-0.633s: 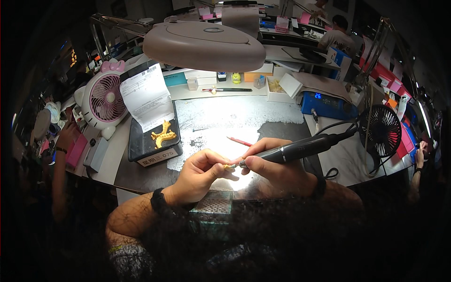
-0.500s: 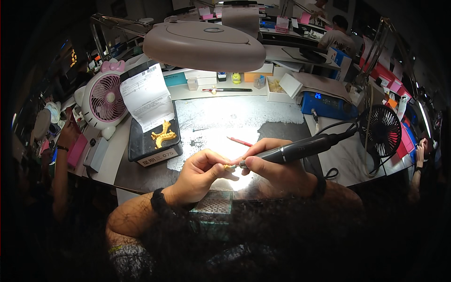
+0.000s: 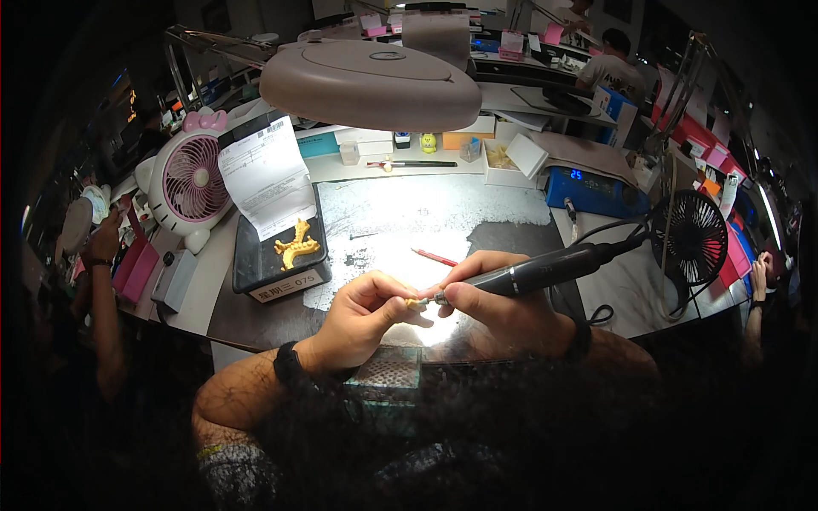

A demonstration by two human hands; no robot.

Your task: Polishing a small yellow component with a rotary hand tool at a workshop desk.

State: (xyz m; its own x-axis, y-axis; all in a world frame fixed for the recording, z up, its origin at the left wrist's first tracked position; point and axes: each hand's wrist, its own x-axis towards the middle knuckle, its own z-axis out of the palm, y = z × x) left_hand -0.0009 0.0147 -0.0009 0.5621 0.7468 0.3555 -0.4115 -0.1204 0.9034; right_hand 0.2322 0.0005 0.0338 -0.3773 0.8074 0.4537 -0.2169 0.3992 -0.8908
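Observation:
My left hand (image 3: 362, 313) pinches a small yellowish piece (image 3: 413, 302) between thumb and fingers; its exact shape is mostly hidden. Gripped like a pen in my right hand (image 3: 507, 311) is a black rotary handpiece (image 3: 554, 267), its metal nose pointing left. The tip meets or nearly meets the piece; at this size I cannot tell which. Both hands are close together under bright light, over the near edge of the worn bench mat (image 3: 375, 204). Beyond them lies a red pencil-like stick (image 3: 434, 256).
A black bin (image 3: 247, 260) at left holds a yellow dental model (image 3: 296, 247) and a paper slip (image 3: 266, 175). A lamp head (image 3: 371, 83) hangs above. The handpiece cord runs right, near a blue control box (image 3: 596, 192) and a black fan (image 3: 690, 237). A pink-and-white fan (image 3: 194, 175) stands left.
My hands, the handpiece and the small piece look unmoved. At far left, another person's hand has shifted left, away from the pink box. The control box's display has changed.

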